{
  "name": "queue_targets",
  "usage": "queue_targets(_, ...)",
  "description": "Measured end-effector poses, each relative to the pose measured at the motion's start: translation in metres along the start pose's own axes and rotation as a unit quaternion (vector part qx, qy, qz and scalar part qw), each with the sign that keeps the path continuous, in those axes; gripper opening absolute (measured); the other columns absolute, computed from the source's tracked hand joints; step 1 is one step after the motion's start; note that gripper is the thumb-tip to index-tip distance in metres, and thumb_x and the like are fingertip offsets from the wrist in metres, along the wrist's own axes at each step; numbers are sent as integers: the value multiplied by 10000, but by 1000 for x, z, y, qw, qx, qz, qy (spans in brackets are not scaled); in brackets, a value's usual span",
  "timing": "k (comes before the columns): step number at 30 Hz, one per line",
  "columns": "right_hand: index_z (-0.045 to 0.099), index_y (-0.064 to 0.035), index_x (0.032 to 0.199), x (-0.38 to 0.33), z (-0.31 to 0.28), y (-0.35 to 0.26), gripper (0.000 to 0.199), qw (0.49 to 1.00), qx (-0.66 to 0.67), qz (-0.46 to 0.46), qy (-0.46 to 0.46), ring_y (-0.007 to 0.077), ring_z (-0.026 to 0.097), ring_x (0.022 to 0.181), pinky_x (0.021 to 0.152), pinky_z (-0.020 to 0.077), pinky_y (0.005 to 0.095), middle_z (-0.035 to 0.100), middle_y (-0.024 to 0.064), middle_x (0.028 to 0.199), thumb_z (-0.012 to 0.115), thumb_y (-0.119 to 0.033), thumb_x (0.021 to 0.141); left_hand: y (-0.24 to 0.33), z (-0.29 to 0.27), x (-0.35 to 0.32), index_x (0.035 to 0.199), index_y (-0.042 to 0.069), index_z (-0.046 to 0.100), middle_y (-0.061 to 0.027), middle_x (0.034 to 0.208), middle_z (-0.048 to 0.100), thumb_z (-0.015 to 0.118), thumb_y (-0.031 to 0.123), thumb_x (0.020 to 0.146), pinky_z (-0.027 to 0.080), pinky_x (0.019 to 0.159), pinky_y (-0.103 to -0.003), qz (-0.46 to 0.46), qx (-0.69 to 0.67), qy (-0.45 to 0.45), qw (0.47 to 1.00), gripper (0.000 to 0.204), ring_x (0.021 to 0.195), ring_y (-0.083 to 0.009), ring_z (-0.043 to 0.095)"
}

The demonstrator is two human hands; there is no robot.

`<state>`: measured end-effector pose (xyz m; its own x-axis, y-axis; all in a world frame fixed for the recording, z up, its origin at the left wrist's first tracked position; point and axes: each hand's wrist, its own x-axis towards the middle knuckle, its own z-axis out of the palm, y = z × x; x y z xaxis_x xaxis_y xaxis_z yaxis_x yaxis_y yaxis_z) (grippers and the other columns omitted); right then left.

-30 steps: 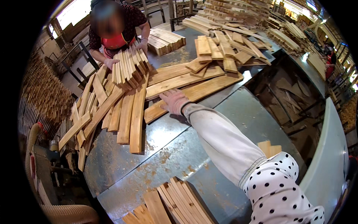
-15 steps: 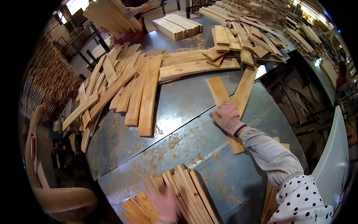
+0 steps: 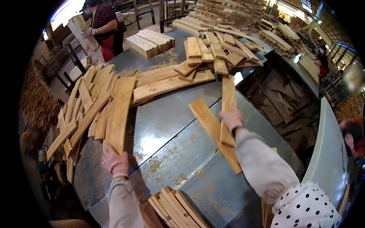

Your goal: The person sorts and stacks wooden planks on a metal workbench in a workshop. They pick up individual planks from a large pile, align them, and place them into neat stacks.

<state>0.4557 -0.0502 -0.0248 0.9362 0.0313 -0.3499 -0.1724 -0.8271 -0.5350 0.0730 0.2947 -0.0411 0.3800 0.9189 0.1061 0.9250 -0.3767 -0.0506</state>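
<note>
My left hand (image 3: 115,161), in a pink glove, grips the near end of a wide wooden board (image 3: 119,112), thumb over its top. The board lies at the right side of a loose pile of boards (image 3: 81,104). Over at the right, my gloved right hand (image 3: 232,118) is closed around a narrower board (image 3: 229,93), whose near end overlaps another board (image 3: 207,123) lying slantwise on the metal table (image 3: 163,138). A row of boards stacked side by side (image 3: 176,209) sits at the table's near edge, between my forearms.
A neat bundle of pale boards (image 3: 150,43) and a jumbled heap (image 3: 216,49) occupy the far side. A person (image 3: 106,28) at the far left holds several boards. Right of the table are a dark gap with scraps (image 3: 281,91) and a pale curved panel (image 3: 327,140).
My left hand has left the near stack and taken hold of a board in the left pile. My right hand has shifted from the slanting board to the one beside it. The view has turned.
</note>
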Motion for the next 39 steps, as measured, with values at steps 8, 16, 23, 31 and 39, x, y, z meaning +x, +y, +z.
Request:
queue_targets(8, 379, -165, 1623, -163, 34, 65, 1004, 917, -307, -245, 63, 411, 472, 1410, 1168, 399, 474, 541, 220, 1441, 806, -516, 785, -24, -4, 67, 1607, 94, 300, -210, 1450, 565, 818, 514, 752, 465, 1098, -464, -120, -56, -115, 984, 1084, 1342, -382, 548)
queue_targets(16, 466, -117, 1580, -125, 34, 92, 988, 935, -225, -263, 79, 330, 650, 1059, 950, 535, 451, 649, 156, 1116, 861, -467, 744, -46, 0, 49, 1584, 100, 356, -198, 1246, 672, 837, 522, 754, 538, 989, -449, -70, -141, -138, 978, 1048, 1146, -379, 669)
queue_targets(23, 534, -17, 1444, -184, -48, 143, 714, 693, 562, 76, -445, 246, 704, 953, 870, 610, 367, 698, 129, 1083, 853, -316, 880, -101, -107, -115, 1268, 85, 609, -100, 971, 690, 711, 478, 987, 577, 664, -364, -126, -701, -360, 603, 493, 820, -207, 685)
queue_targets(31, 517, 16, 1426, -295, -84, 205, 766, 457, 708, 140, -521, 339, 679, 1008, 934, 619, 447, 627, 206, 1208, 863, -360, 855, -66, -223, -437, 1358, -4, 618, -152, 1170, 746, 659, 549, 985, 617, 903, -458, -208, -717, -455, 485, 669, 1044, -303, 739)
queue_targets(39, 555, 21, 1438, -360, -108, 310, 659, 538, 581, 205, -575, 317, 710, 1144, 1005, 586, 454, 689, 210, 1304, 739, -366, 936, 17, -189, -617, 1679, 46, 221, -71, 1103, 644, 757, 194, 946, 538, 692, -293, -214, -704, -457, 500, 920, 837, -149, 600)
